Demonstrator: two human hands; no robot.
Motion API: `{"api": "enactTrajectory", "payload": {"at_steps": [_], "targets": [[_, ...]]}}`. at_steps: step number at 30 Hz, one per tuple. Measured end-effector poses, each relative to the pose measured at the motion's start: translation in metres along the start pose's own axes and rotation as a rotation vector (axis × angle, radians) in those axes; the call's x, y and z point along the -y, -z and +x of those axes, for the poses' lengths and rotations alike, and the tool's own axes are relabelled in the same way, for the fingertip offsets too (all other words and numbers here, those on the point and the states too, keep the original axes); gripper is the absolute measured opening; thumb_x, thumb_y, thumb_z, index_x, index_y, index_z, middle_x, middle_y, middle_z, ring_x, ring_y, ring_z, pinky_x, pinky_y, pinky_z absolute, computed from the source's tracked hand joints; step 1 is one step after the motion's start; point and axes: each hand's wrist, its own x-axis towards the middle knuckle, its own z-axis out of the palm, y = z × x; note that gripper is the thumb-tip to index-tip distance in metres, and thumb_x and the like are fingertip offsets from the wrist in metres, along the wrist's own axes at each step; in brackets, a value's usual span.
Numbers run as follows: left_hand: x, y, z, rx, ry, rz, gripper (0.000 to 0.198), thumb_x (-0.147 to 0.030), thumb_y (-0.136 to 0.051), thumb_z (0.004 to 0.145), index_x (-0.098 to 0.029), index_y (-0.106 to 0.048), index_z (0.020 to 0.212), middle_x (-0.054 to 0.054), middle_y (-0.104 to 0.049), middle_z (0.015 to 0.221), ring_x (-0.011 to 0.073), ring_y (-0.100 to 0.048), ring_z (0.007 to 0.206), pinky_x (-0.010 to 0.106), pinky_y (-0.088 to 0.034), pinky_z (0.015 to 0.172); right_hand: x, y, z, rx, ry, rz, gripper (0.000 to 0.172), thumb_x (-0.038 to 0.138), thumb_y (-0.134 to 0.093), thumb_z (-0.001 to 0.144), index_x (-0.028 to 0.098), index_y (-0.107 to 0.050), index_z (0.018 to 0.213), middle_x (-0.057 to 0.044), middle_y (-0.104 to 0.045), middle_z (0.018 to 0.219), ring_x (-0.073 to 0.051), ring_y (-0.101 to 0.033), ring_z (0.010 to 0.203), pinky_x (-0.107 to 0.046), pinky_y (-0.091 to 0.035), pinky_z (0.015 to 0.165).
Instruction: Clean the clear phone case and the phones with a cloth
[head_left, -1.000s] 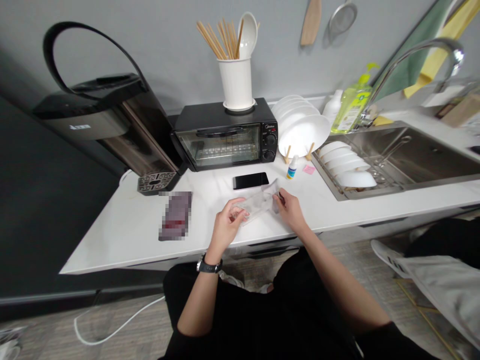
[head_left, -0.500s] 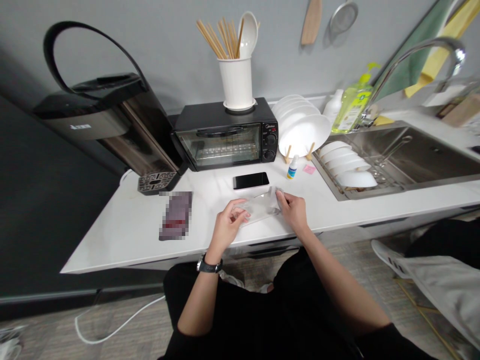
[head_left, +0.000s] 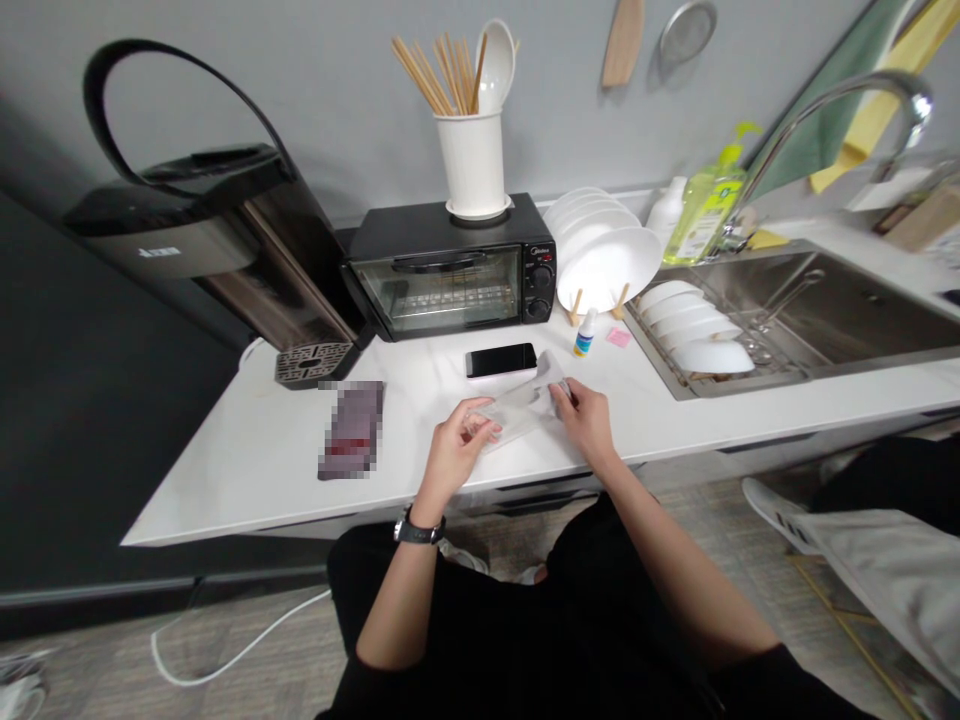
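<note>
Between my hands a clear, floppy plastic sheet or phone case-like piece, best described as a clear plastic sleeve [head_left: 519,412], is held just above the white counter. My left hand [head_left: 459,440] has its fingers curled round the sleeve's left end. The right end is pinched between thumb and fingers of my right hand [head_left: 585,418]. A corner of the plastic sticks up beside the right thumb. Just behind it lies a smartphone [head_left: 501,361] with a dark screen. A small white spray bottle [head_left: 585,333] with a blue and yellow label stands near a pink packet [head_left: 619,338].
A pixelated dark pouch-like item [head_left: 352,430] lies on the left. Behind stand a water dispenser [head_left: 225,230], a toaster oven [head_left: 450,275] topped by a utensil holder [head_left: 472,160], and racked plates [head_left: 607,265]. The sink [head_left: 847,310] with bowls is right; another person's leg [head_left: 885,570] shows.
The right end of the plastic sleeve has shifted, and its corner now rises higher beside my right thumb. My left hand is nearly still.
</note>
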Motion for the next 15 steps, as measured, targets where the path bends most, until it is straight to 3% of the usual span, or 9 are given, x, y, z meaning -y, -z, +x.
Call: {"api": "enactTrajectory", "payload": {"at_steps": [11,15], "targets": [[0.0011,0.0004,0.0006,0.015,-0.005,-0.01,0.037,-0.035,-0.068,0.095,-0.021,-0.064,0.129,0.001,-0.078,0.087,0.0157,-0.074,0.072,0.026,-0.057,0.07,-0.0018,-0.0009,0.0002,0.008,-0.008,0.008,0.056,0.059,-0.045,0.103,0.025,-0.038,0.06,0.004,-0.039,0.05,-0.014,-0.039,0.05,-0.03,-0.026,0.056],[0.001,0.0002,0.0005,0.006,-0.001,0.006,0.038,-0.034,-0.071,0.093,-0.021,-0.065,0.127,0.0,-0.077,0.086,0.016,-0.075,0.073,0.026,-0.056,0.07,-0.0012,-0.0007,0.0005,0.003,0.005,0.006,0.046,0.055,-0.048,0.101,0.025,-0.041,0.067,0.004,-0.042,0.055,-0.014,-0.039,0.053,-0.03,-0.027,0.057]]}}
